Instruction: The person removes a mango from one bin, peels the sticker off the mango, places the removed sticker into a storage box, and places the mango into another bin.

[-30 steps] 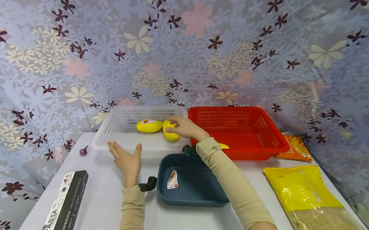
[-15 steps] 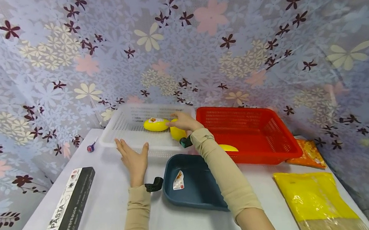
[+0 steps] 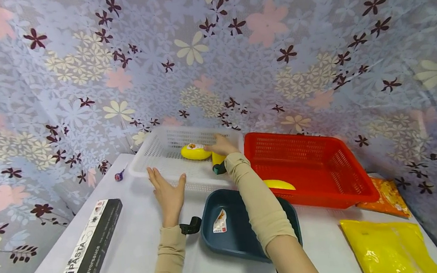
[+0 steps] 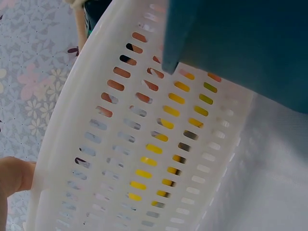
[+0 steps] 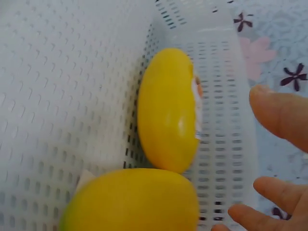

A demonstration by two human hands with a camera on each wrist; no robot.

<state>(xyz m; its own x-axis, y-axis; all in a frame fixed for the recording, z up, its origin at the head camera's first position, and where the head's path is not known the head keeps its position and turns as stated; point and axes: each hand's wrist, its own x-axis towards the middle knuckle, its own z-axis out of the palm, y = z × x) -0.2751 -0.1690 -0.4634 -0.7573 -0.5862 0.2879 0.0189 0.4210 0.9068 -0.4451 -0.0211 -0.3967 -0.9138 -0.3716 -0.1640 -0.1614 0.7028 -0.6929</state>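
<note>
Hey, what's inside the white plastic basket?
A stickered yellow mango and a second yellow mango, partly covered by the right hand in the head view. Anything beneath them is hidden.

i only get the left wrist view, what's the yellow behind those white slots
Observer: Two yellow mango-shaped fruits lying in the white basket.
Operator: is the right grip's thumb on either one
Observer: No, the right wrist view shows a gap between the right grip's thumb and both fruits.
Operator: anything standing next to that basket
Observer: Yes, the head view shows a red basket to its right.
</note>
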